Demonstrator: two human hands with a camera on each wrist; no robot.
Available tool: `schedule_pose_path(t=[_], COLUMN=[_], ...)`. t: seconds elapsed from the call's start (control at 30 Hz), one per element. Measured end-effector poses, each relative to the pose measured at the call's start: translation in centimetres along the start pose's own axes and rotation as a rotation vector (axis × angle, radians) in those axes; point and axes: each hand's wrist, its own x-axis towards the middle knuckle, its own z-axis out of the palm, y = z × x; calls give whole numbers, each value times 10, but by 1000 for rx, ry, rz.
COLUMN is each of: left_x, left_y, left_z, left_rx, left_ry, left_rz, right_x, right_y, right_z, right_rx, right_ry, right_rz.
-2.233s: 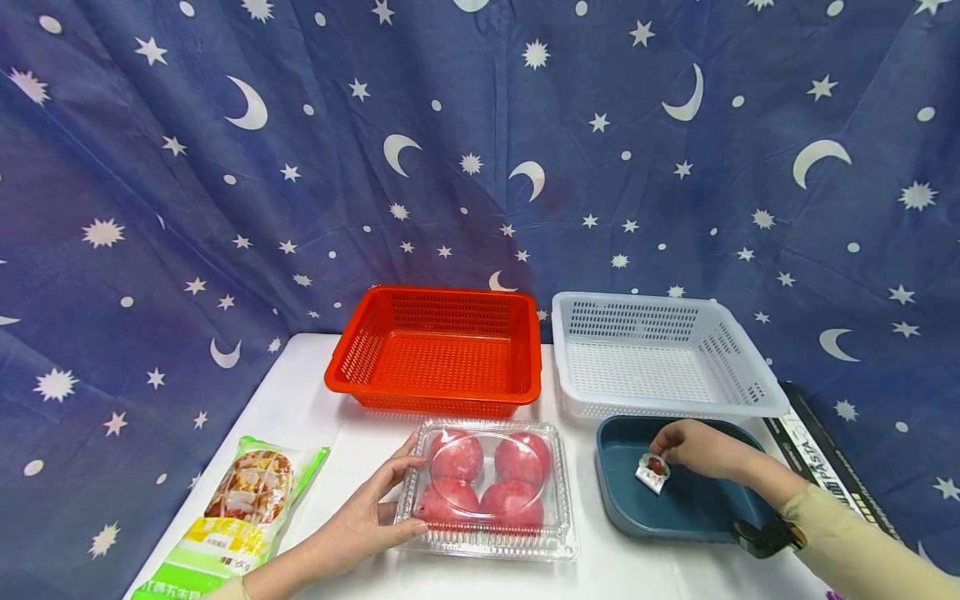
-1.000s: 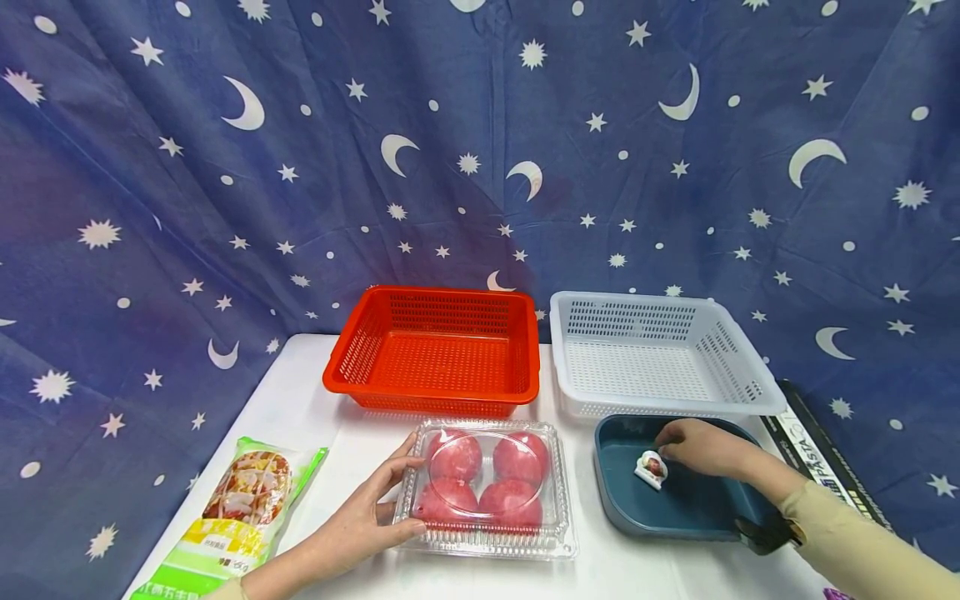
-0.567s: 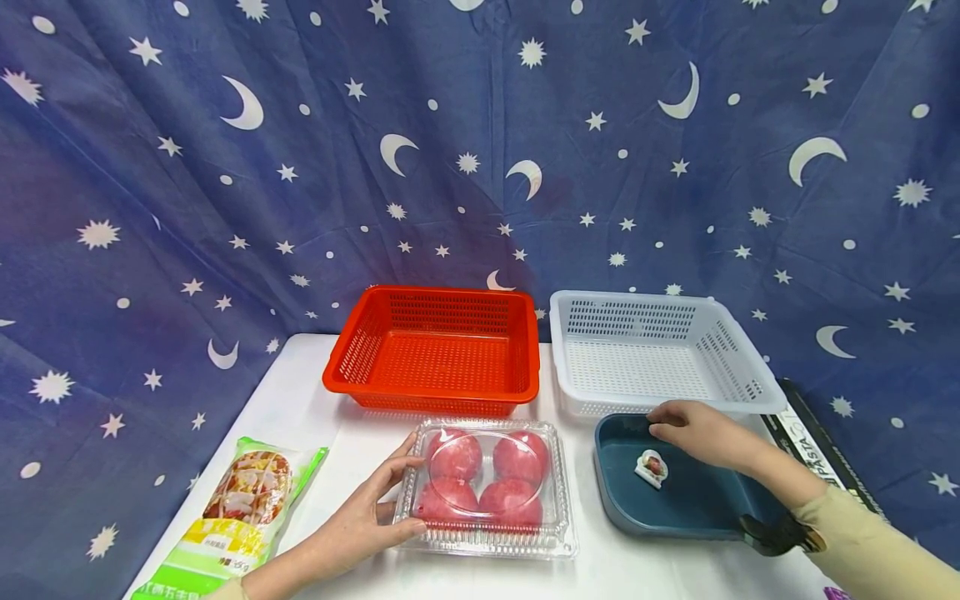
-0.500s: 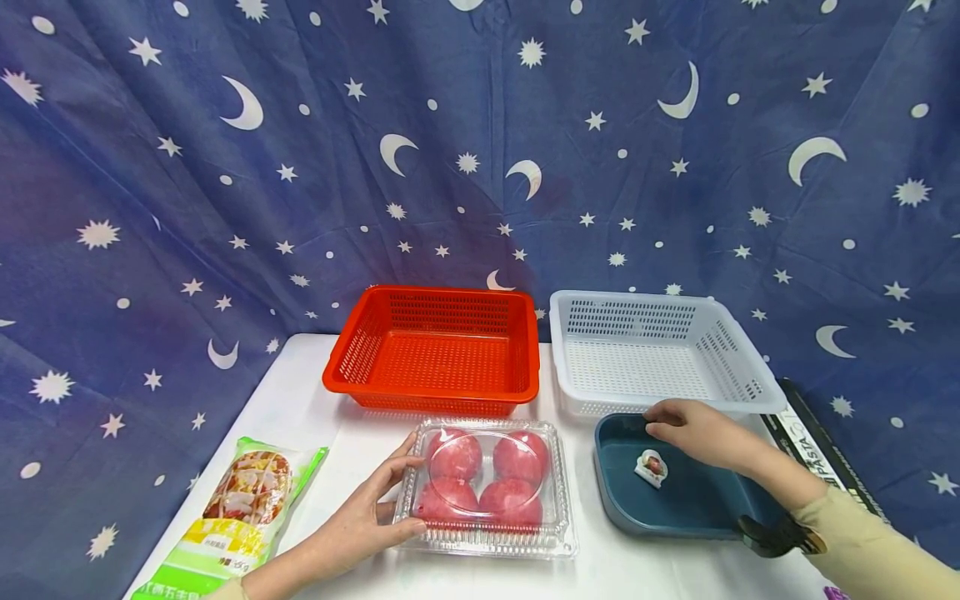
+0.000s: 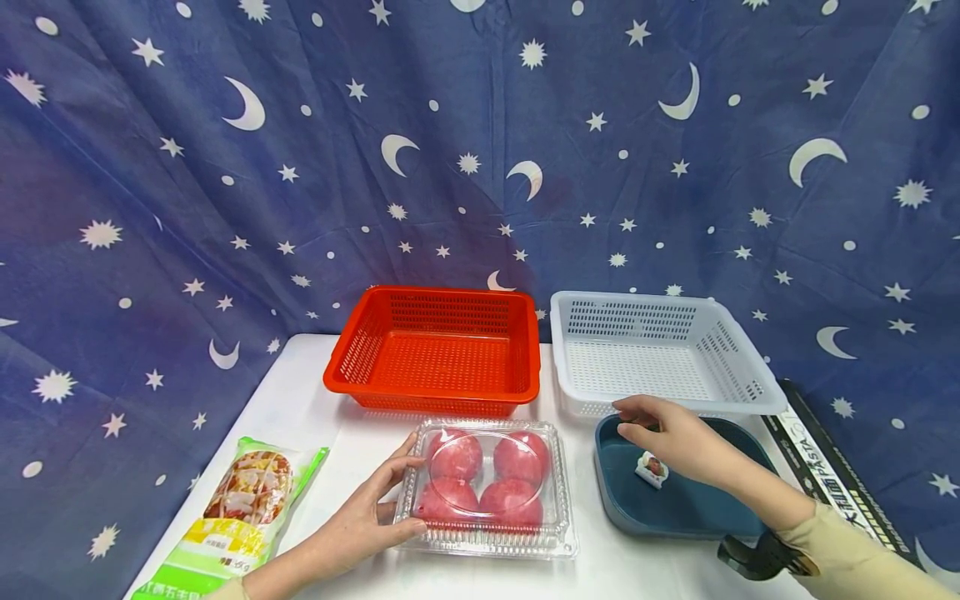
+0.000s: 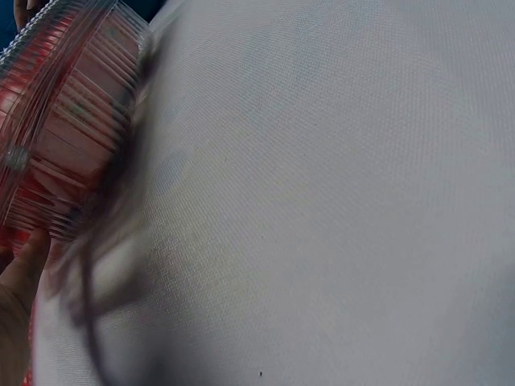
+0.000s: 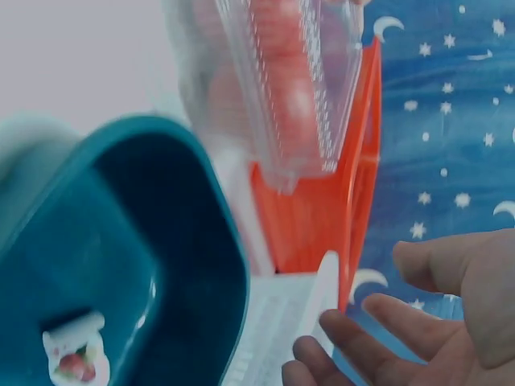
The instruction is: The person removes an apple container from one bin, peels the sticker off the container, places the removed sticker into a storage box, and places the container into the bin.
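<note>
A clear plastic clamshell box [image 5: 487,542] of several round red fruits lies at the table's front middle. My left hand [image 5: 367,508] holds its left side, thumb at the front corner and fingers further back; in the left wrist view the thumb [image 6: 28,261] meets the ribbed wall. My right hand [image 5: 678,437] is over the back left rim of a dark teal bin [image 5: 615,508], fingers loosely bent. Nothing is in it in the right wrist view, where the fingers [image 7: 362,346] are spread. Inside the bin lies a small white piece with a red fruit picture [image 5: 652,469], partly overlapped by the hand.
Behind the clamshell box stands a red perforated basket [image 5: 435,400]; a white basket [image 5: 675,408] stands behind the bin. A green and yellow food bag [image 5: 240,517] lies at the left. A black pasta box [image 5: 840,475] lies along the right edge. A star-patterned curtain [image 5: 480,167] hangs behind.
My right hand has let go of the small white piece, leaving it on the bin floor, and has risen and moved left to the bin's back rim. The left hand has stayed put.
</note>
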Motion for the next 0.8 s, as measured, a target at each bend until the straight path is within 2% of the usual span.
schedule_pose_path(t=[0.1,0.3,0.4,0.67,0.8], left_x=[1,0,1,1,-1], left_y=[0,1,1,1,0], left_z=[0,0,0,1,1], left_rx=[3,-5,-10,-1,-16], left_ry=[2,-3,-4,0,0], left_rz=[-2,-23,-19,-9,-13], right_x=[-1,-7,-10,-21,-27], right_y=[-5,-14,-18,-28,-30], right_z=[6,22,32,63,82], right_rx=[35,-22,14,135,186], right_ry=[11,71,79,57,58], right_rz=[7,-71,-84,8,12])
